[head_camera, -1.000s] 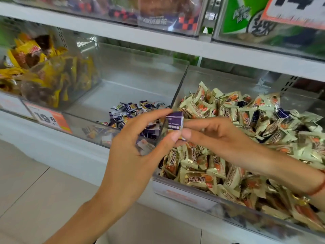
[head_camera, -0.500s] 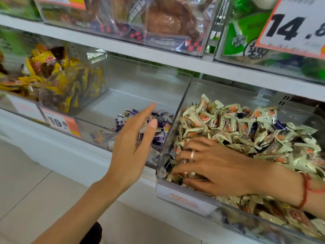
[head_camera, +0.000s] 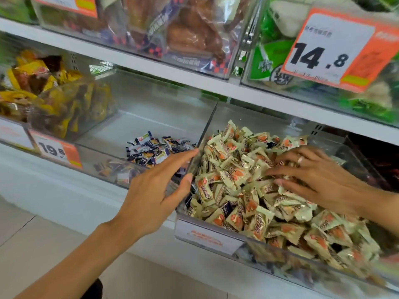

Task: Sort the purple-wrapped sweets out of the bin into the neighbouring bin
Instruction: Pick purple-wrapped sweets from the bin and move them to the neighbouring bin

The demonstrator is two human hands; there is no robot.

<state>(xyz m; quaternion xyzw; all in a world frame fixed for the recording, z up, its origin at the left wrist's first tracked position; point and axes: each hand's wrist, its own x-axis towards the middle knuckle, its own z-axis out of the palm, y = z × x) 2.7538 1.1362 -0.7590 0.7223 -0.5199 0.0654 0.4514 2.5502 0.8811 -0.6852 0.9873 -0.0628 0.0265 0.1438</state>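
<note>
**Two hands at the sweet bins, neither holding a sweet**

Two clear bins sit side by side on the lower shelf (head_camera: 269,100). The right bin (head_camera: 207,234) is heaped with pale green-wrapped sweets (head_camera: 237,175), too many to count; among them at least three purple-wrapped sweets (head_camera: 226,209) show, one near the front left, one by the left wall, one far back. The neighbouring bin (head_camera: 138,124) to its left holds a small pile of purple-wrapped sweets, perhaps two dozen, though overlap hides an exact number.

The right hand (head_camera: 319,180) lies palm down on the heap, its fingers (head_camera: 280,172) spread apart and straight, pressing the wrappers without gripping any. One ring sits on a finger.

The left hand (head_camera: 151,195) hovers at the wall between the two bins, fingers straight and loosely apart, the thumb close to the bin's front corner, holding nothing.

Further left stands one bin of yellow-wrapped snacks (head_camera: 54,98). Two price tags read plainly: 19.8 (head_camera: 55,151) below, 14.8 (head_camera: 323,55) above.
</note>
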